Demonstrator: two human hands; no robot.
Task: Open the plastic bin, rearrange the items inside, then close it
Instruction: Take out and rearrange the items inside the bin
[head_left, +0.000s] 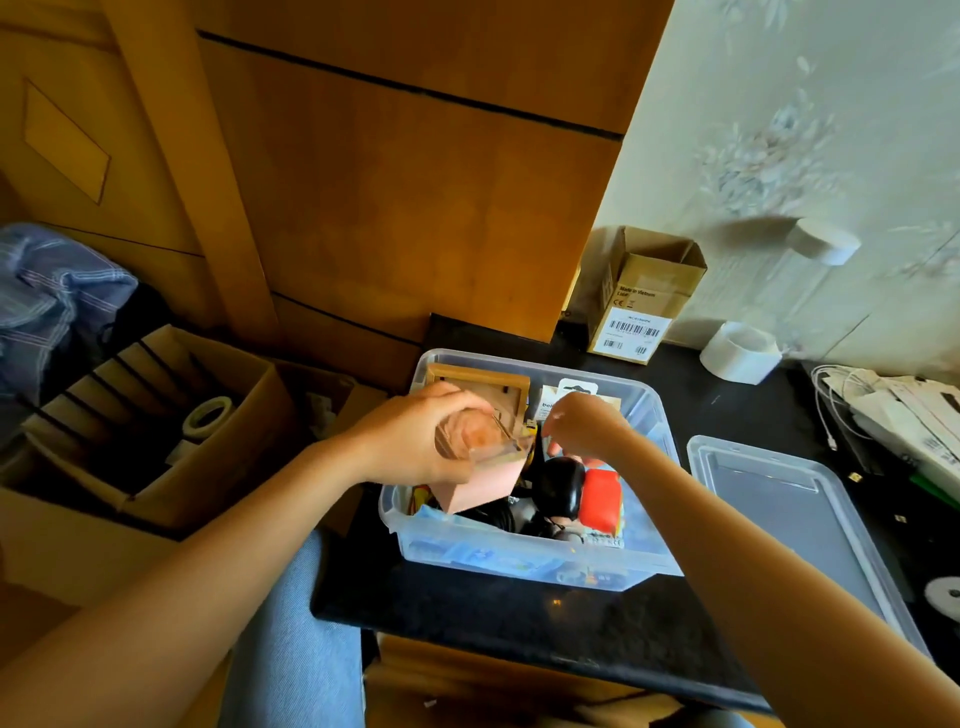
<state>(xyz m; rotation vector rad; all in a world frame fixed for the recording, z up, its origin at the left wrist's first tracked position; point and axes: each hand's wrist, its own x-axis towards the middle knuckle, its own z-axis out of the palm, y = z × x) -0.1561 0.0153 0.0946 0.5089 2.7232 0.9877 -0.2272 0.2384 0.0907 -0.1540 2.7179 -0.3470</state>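
The clear plastic bin (655, 564) stands open on the black table, its lid (789, 525) lying flat to its right. My left hand (415, 441) grips a pink box with a clear top (480, 475) above the bin's left side. My right hand (584, 423) reaches into the bin's middle with curled fingers; what they touch is hidden. Inside the bin lie a wooden frame (480, 382), a glossy black item (558, 486), a red block (600, 501), a white packaged card (582, 395) and blue packets (467, 551) along the front.
A small cardboard box (641, 301) and a white tape roll (740, 351) stand behind the bin. White cables and papers (893, 410) lie at the right. A large cardboard box (156, 415) with dividers and tape sits on the left, beside blue cloth (47, 291).
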